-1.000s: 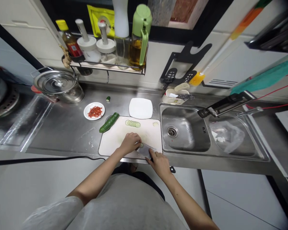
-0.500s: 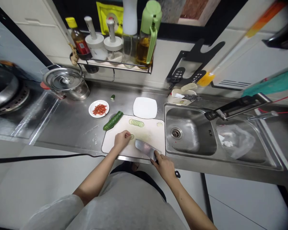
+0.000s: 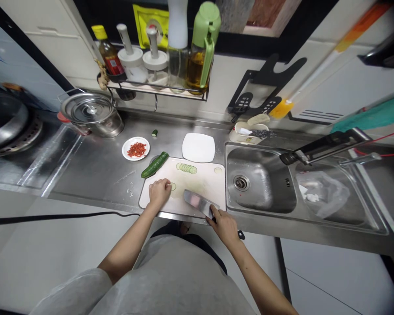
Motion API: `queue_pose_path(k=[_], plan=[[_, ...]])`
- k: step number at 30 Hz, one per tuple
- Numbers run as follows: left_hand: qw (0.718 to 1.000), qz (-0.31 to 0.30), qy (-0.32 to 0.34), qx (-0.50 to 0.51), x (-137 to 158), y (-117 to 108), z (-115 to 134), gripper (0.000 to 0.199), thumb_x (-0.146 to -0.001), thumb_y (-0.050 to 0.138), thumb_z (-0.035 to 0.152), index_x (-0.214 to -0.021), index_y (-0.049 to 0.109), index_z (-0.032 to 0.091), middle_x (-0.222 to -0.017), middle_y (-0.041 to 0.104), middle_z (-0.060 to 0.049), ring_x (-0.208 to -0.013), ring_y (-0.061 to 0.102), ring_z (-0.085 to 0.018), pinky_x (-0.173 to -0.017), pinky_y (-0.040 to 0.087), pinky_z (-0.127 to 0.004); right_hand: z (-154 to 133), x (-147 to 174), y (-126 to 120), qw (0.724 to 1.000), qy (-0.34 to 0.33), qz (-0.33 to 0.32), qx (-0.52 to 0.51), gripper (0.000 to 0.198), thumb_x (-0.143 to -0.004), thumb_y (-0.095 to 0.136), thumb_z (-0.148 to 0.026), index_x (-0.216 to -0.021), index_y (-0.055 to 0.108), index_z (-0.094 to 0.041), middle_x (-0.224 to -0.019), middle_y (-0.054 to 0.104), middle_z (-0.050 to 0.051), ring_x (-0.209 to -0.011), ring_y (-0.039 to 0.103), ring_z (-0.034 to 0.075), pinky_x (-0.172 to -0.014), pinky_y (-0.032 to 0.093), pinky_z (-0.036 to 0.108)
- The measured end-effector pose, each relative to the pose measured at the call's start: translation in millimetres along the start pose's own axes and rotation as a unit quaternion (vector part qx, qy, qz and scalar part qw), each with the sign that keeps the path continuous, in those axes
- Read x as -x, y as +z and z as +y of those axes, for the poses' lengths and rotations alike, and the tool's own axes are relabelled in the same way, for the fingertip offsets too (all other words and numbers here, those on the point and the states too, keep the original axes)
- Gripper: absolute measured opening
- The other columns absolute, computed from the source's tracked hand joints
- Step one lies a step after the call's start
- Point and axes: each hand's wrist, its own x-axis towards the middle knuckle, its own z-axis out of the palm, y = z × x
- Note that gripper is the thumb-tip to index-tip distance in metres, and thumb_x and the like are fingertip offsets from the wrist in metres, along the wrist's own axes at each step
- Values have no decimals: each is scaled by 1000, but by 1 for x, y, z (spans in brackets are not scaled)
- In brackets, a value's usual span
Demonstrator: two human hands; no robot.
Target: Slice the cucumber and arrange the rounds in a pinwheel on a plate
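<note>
My left hand [image 3: 160,192] is closed at the fingertips on a thin cucumber slice [image 3: 173,187] over the left half of the white cutting board [image 3: 213,186]. In my right hand [image 3: 223,224] is the handle of a kitchen knife [image 3: 198,202], its broad blade lying low over the board and pointing left. An overlapping row of cucumber slices [image 3: 186,168] lies along the board's far side, with a single slice [image 3: 218,170] by the far right corner. A cucumber piece [image 3: 155,165] with dark green skin rests across the board's far left corner.
Behind the board stand a white plate [image 3: 198,148] and a small plate of chopped red pieces [image 3: 136,149], near a cucumber end [image 3: 154,133]. A steel sink [image 3: 259,179] adjoins on the right. A lidded pot [image 3: 110,124] is at the left, below a condiment rack [image 3: 164,91].
My left hand has moved left across the board, carrying the cucumber slice with it. The knife in my right hand has shifted only slightly.
</note>
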Motion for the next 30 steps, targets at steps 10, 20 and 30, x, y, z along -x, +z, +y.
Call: queue_pose_path(k=[10, 20, 30], plan=[[999, 33, 10, 20, 10, 8, -5, 28, -85, 55, 37, -109, 66, 27, -100, 66, -6, -100, 55, -24, -89, 36, -37, 3, -6, -5, 999, -22, -26, -13, 44, -92, 50, -36, -131, 51, -17, -92, 68, 8, -90, 62, 20, -74, 38, 26], [999, 38, -17, -5, 15, 6, 8, 31, -77, 65, 42, -104, 65, 28, -106, 62, -8, -106, 51, -29, -90, 32, -43, 5, -15, -22, 999, 13, -39, -27, 37, -95, 36, -24, -125, 57, -18, -94, 71, 9, -84, 65, 18, -69, 37, 25], [995, 74, -62, 37, 31, 13, -11, 22, -86, 56, 38, -101, 67, 27, -103, 64, -8, -103, 53, -26, -89, 32, -40, -26, -38, -51, 990, 23, -115, -78, 34, -98, 36, -36, -122, 53, -20, -95, 72, 7, -88, 67, 20, -67, 37, 25]])
